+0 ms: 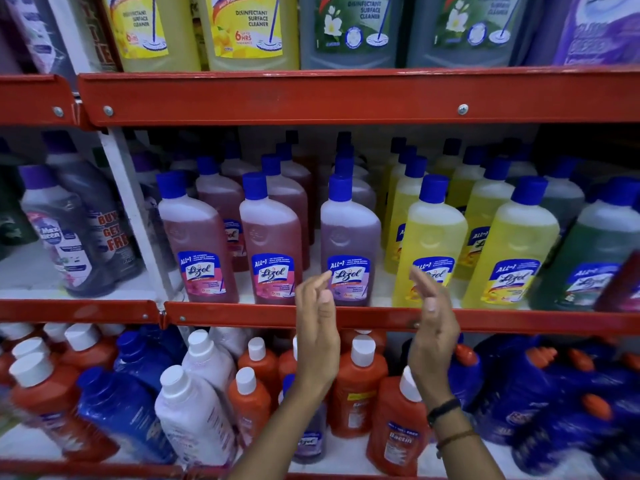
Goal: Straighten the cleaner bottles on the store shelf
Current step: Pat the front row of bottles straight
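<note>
Both hands were raised in front of the middle shelf (242, 315), palms turned toward each other, fingers extended and loosely spread, holding nothing. The left hand (317, 327) had its fingertips just at the lower left edge of the purple Lizol bottle (349, 244); whether they touched the label could not be told. The right hand (433, 327) was open the same way, its fingers overlapping the label of the near yellow Lizol bottle (431, 247), contact unclear. The purple bottle stood upright at the shelf's front edge, between the two hands, with two pink Lizol bottles (270, 244) upright to its left and more yellow ones to the right. A dark band (443, 410) circled the right wrist.
</note>
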A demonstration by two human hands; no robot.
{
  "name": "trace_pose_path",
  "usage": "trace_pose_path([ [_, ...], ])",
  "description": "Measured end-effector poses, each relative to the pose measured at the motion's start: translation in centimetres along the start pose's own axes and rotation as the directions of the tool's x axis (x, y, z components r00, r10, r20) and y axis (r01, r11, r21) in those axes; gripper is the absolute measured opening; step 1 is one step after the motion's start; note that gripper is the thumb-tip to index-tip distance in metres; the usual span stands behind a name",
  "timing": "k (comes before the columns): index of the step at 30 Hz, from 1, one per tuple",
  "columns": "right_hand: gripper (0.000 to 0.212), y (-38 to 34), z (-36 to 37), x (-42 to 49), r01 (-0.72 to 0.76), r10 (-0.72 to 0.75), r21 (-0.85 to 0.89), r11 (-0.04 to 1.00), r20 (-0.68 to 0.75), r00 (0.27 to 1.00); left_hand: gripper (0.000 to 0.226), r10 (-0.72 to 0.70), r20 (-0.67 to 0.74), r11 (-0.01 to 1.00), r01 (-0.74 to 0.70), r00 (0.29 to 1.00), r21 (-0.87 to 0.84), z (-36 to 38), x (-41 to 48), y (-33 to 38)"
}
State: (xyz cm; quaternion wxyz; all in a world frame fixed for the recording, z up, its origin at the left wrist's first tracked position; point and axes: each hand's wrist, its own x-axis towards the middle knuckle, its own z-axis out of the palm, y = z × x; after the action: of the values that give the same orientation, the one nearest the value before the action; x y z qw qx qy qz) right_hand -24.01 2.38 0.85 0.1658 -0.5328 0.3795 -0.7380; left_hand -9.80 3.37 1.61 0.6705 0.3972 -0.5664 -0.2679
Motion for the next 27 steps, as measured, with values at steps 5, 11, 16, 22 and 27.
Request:
trace_pose_path([
  [5,0.066,1.3,-3.7,2.2,-0.072,0.065,-0.096,0.993,-0.077,0.995,0.036,0.017,0.280,1.000,-0.011,0.960,-0.022,4.0,-0.8,1.3],
  [11,0.070,2.2,-5.5,3.2,-0.210,0.210,-0.008,0.978,0.123,0.970,0.063,-0.156,0.447,0.987,0.127,0.881,0.095,7.8,-0.2,1.0],
  [16,0.067,2.4,-6.2,3.6,-0.239,0.234,0.021,0.971,0.127,0.964,0.063,-0.166,0.429,0.982,0.188,0.888,-0.009,8.5,0.4,-0.8],
  [22,0.083,2.8,-6.3,3.5,-0.259,0.254,0.043,0.965,0.096,0.962,0.063,-0.175,0.404,0.981,0.192,0.898,-0.002,8.6,0.5,-0.8],
  [27,0.088,2.8,-6.1,3.4,-0.288,0.284,0.071,0.955,0.069,0.956,0.068,-0.195,0.401,0.978,0.209,0.895,0.009,8.6,0.5,-0.7],
])
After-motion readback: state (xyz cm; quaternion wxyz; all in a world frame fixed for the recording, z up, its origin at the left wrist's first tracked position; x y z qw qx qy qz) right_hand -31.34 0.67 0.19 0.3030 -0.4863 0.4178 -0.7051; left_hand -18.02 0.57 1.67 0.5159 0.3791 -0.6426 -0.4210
